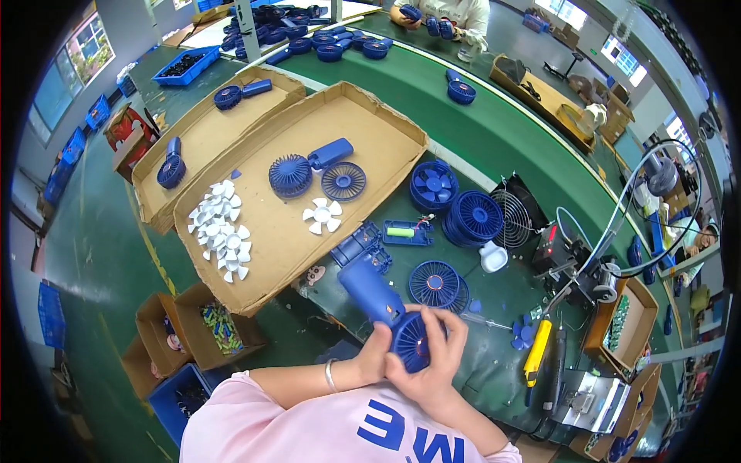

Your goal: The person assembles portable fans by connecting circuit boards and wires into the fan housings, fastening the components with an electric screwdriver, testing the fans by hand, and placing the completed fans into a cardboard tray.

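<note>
Close to my body, a dark blue handheld fan (367,289) is tilted with its handle toward the far left. My right hand (436,359) is closed round the round fan head, its fingers bent over the grille. My left hand (373,353) presses the other side where head and handle meet; its fingers are partly hidden. Just beyond lie blue handle shells (361,245) and an opened handle shell with a green battery cell (401,232). To the right of the held fan are loose round grilles (436,282).
A cardboard tray (378,158) holds white fan blades (220,224), a fan and a grille. Stacked blue grilles (473,217) stand by a black cooling fan (515,212). On the right are a yellow-handled tool (537,351) and a soldering stand (579,266). Across the green conveyor (417,100), another person handles fans.
</note>
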The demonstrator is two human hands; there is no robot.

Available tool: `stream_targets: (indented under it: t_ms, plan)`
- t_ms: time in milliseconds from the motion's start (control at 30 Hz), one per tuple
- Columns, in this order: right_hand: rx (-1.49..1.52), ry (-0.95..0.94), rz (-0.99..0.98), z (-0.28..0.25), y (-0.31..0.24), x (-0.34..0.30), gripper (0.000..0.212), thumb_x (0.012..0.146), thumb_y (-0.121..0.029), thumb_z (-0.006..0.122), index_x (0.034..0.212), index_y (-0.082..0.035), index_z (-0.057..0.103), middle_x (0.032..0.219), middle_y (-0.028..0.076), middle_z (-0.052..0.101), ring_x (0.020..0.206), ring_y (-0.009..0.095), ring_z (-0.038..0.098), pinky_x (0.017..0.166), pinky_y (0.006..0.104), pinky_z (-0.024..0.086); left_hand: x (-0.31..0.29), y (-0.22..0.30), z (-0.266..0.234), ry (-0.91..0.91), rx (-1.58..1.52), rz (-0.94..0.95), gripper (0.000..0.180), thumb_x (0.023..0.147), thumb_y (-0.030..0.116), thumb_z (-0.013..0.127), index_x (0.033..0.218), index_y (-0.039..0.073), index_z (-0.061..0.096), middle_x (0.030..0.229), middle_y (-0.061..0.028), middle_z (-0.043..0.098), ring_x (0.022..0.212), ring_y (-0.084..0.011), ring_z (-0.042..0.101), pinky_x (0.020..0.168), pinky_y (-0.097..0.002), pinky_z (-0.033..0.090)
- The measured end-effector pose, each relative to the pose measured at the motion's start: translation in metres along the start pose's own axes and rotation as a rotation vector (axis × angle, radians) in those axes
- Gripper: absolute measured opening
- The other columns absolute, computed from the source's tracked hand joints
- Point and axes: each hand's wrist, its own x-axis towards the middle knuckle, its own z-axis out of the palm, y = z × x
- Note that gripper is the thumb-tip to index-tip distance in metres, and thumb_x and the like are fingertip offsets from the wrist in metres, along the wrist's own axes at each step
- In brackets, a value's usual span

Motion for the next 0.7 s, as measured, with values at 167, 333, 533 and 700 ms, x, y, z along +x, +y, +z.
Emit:
stream_targets:
  t_ms: [167, 333, 533, 700]
  plan:
    - [0.154, -0.095, 0.04, 0.007, 0.01, 0.017, 0.065, 0.06, -0.027, 0.074, 0.115, 0.001, 0.056, 0.107, 0.019, 0.05, 0.097, 0.033, 0.05, 0.084, 0.0421, 0.042, 0.004, 0.01, -0.007, 0.077, 0.186, 0.066, 0.086, 0.084, 0.074, 0.029, 0.129, 0.002, 0.038, 0.116, -0.0097, 0.053, 0.106, -0.0166, 0.053, 0.093, -0.0315, 0.043]
    - [-0.199, 0.01, 0.152, 0.007, 0.03, 0.06, 0.055, 0.068, -0.019, 0.071, 0.118, -0.003, 0.057, 0.114, 0.021, 0.049, 0.104, 0.036, 0.05, 0.088, 0.0441, 0.042, 0.001, 0.016, -0.025, 0.251, 0.445, 0.349, 0.072, 0.091, 0.052, 0.047, 0.137, 0.002, 0.026, 0.122, -0.0123, 0.047, 0.113, -0.0188, 0.047, 0.098, -0.032, 0.038]
    - [-0.328, -0.174, -0.079, 0.028, 0.03, 0.082, 0.043, 0.074, -0.018, 0.071, 0.114, -0.003, 0.06, 0.136, 0.023, 0.04, 0.129, 0.042, 0.035, 0.105, 0.0502, 0.029, -0.014, 0.023, -0.056, 0.298, 0.608, 0.581, 0.107, 0.065, 0.026, 0.087, 0.141, 0.003, 0.015, 0.136, -0.0154, 0.036, 0.123, -0.0232, 0.042, 0.106, -0.0355, 0.033]
    - [-0.119, -0.429, -0.374, 0.091, 0.015, 0.144, 0.039, 0.083, -0.034, 0.065, 0.104, -0.001, 0.065, 0.139, 0.021, 0.039, 0.132, 0.039, 0.031, 0.107, 0.0543, 0.025, -0.026, 0.029, -0.055, 0.389, 0.518, 0.471, 0.106, 0.067, 0.026, 0.085, 0.142, 0.003, 0.013, 0.132, -0.0143, 0.037, 0.121, -0.0219, 0.042, 0.103, -0.0336, 0.036]
